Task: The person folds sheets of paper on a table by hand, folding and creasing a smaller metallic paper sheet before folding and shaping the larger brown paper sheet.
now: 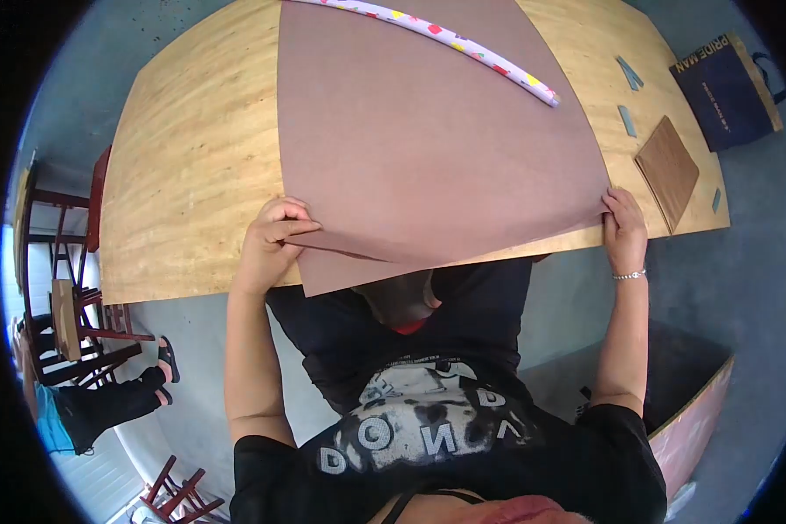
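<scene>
A large mauve-brown sheet of paper [437,148] lies over the wooden table [192,131], its near edge lifted and partly folded back. At the left edge of the sheet, my left hand [278,237] pinches the raised paper between thumb and fingers. A lower corner of the paper hangs past the table's front edge beside that hand. My right hand [624,229], with a bracelet at the wrist, grips the sheet's right corner near the table's front. Across the far part of the sheet rests a long white roll with colourful shapes [437,33].
At the table's right lie a brown wooden board [669,173] and small grey strips [627,120]. A dark paper bag [723,100] stands beyond them. Dark red stools [61,227] stand on the left, near another person [105,406]. An open box [690,419] sits at lower right.
</scene>
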The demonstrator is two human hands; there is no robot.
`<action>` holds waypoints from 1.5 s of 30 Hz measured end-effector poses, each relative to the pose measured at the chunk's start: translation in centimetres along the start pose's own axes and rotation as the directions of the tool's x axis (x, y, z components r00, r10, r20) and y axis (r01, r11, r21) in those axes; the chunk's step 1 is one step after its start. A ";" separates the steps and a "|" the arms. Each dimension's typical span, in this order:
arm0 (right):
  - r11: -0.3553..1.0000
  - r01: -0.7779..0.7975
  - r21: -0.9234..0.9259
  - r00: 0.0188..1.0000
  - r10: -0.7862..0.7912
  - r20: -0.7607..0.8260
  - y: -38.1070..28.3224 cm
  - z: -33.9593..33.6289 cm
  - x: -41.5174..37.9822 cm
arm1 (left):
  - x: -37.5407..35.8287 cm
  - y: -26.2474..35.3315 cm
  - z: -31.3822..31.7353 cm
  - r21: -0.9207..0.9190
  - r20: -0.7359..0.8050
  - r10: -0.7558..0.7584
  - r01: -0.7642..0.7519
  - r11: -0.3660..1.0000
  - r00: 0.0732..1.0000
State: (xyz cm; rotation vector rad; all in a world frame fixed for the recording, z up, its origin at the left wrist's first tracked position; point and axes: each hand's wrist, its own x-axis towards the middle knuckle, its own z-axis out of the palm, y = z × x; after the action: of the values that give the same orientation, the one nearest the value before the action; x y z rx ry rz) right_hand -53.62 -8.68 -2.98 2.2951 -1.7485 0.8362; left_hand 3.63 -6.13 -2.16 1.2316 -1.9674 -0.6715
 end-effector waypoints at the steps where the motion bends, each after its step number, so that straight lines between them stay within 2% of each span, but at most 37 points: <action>1: 1.000 0.001 -0.005 1.000 -0.001 0.013 0.1 -0.2 0.2 | -0.1 0.0 0.0 0.011 -0.002 0.001 -0.001 1.000 1.000; 5: 0.999 -0.008 0.036 0.999 0.007 0.047 0.1 -0.5 0.3 | -0.5 0.5 0.1 0.025 -0.033 -0.004 0.004 1.000 0.999; 7: 0.998 -0.028 0.048 0.998 0.025 0.064 0.2 -0.7 0.2 | -0.6 1.1 0.2 0.034 -0.064 -0.057 0.059 0.998 0.996; 20: 0.995 0.084 0.060 0.993 -0.089 0.078 -1.0 -2.1 -0.2 | -2.1 1.8 -0.1 0.061 -0.126 -0.066 0.074 0.995 0.990; 24: 0.991 0.065 0.115 0.988 -0.079 0.129 -1.5 -2.9 -0.7 | -2.9 1.7 -0.7 0.062 -0.124 -0.055 0.063 0.996 0.991; 26: 0.984 -0.056 0.170 0.984 0.025 0.179 -1.2 -2.7 -1.0 | -3.1 1.7 -0.8 0.070 -0.113 -0.052 0.060 0.996 0.992; 29: 0.990 -0.022 0.138 0.984 -0.003 0.180 -1.1 -2.2 -1.0 | -3.2 1.2 -0.8 0.028 -0.117 -0.155 0.159 0.987 0.981; 30: 0.989 -0.079 0.126 0.975 0.051 0.215 -0.6 -2.0 -1.2 | -3.3 1.0 -0.8 0.013 -0.127 -0.205 0.208 0.978 0.971; 32: 0.997 -0.047 0.054 0.970 0.032 0.240 -0.2 -1.8 -1.0 | -2.8 2.1 -0.4 -0.047 -0.123 -0.361 0.358 0.932 0.924; 33: 0.974 -0.152 0.170 0.967 0.111 0.230 -0.2 -1.4 -1.2 | -2.4 2.4 -0.4 -0.080 -0.122 -0.449 0.443 0.893 0.885; 35: 0.961 -0.144 0.236 0.973 0.094 0.212 -0.2 -1.0 -1.2 | -2.6 1.2 -0.3 0.009 -0.097 -0.177 0.178 0.984 0.980; 37: 0.979 -0.074 0.190 0.977 0.033 0.210 -0.6 -1.3 -1.1 | -3.1 1.3 -0.4 -0.058 -0.104 -0.227 0.222 0.973 0.968; 39: 0.996 0.009 0.084 0.969 -0.029 0.244 -0.7 -1.6 -1.1 | -3.3 0.6 -0.6 -0.019 -0.093 -0.128 0.126 0.992 0.987; 43: 0.998 0.031 0.062 0.969 -0.045 0.243 -0.9 -1.9 -0.8 | -3.0 0.9 -0.8 -0.017 -0.086 -0.126 0.125 0.992 0.988; 45: 0.997 -0.019 0.081 0.966 -0.002 0.257 -0.6 -2.4 -0.5 | -3.1 0.8 -0.5 0.029 -0.132 -0.191 0.197 0.980 0.973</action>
State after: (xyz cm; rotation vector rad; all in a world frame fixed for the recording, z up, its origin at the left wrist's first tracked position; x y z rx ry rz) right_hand -53.94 -7.01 -1.08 2.5517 -1.8567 0.6466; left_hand 4.48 -3.02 -2.23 1.4695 -1.7781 -0.6323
